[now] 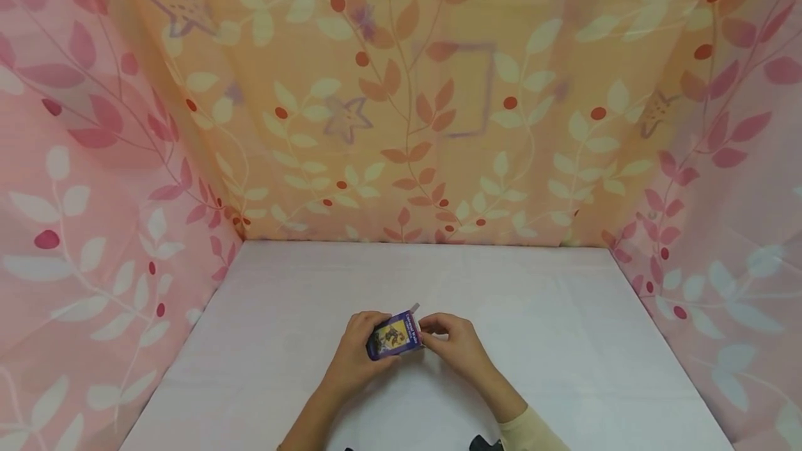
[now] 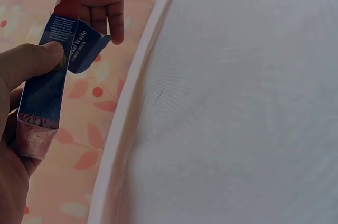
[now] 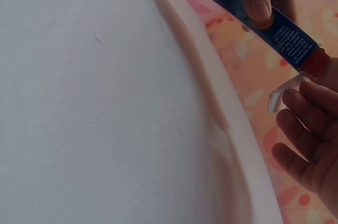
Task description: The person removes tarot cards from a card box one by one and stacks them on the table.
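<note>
My left hand [image 1: 357,350] holds a small dark blue tarot deck box [image 1: 393,335] with a yellow picture on its front, tilted above the white table. In the left wrist view the thumb lies along the narrow side and the fingers go behind. The box's top flap [image 2: 87,48] stands open, its pale inside [image 3: 282,91] turned to the right wrist camera. A red piece [image 2: 67,6] sticks out at the open end. My right hand [image 1: 459,346] pinches at this end with thumb and index finger, its other fingers loosely bent. The contents of the box are hidden.
The white table [image 1: 438,277] has a padded-looking front edge [image 2: 132,92]. Patterned cloth walls [image 1: 407,89] with leaves and berries stand at the back and both sides. A small black object [image 1: 484,443] shows at the bottom edge, near the right sleeve [image 1: 531,430].
</note>
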Action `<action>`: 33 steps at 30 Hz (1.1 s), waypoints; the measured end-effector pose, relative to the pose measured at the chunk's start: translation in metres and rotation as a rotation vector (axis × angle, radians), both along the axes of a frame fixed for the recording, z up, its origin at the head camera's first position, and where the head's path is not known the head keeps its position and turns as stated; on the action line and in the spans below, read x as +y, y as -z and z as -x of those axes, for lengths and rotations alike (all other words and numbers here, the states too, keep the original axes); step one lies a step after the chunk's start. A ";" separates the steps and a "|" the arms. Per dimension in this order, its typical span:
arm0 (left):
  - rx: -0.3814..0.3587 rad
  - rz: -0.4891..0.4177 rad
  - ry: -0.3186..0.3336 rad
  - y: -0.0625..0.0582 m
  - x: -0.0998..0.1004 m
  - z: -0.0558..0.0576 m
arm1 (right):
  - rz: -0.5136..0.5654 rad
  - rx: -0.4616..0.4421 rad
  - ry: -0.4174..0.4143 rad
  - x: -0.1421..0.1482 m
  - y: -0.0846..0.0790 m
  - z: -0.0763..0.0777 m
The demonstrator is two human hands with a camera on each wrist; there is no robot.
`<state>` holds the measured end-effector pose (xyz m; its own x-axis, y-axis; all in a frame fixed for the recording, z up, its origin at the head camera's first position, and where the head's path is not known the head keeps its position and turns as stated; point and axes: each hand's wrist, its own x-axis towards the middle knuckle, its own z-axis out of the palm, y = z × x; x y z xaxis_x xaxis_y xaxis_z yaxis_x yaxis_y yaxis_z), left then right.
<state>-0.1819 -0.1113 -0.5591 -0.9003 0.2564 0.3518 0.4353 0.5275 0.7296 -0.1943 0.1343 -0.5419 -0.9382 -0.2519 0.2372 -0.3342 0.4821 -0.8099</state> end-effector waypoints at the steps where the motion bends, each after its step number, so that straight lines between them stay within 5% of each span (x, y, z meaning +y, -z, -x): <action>1: 0.003 0.000 0.000 0.000 0.000 0.000 | 0.001 -0.004 0.001 0.000 0.000 0.000; 33: 0.061 0.049 -0.041 -0.003 -0.001 -0.002 | 0.043 -0.053 0.094 0.007 -0.012 0.003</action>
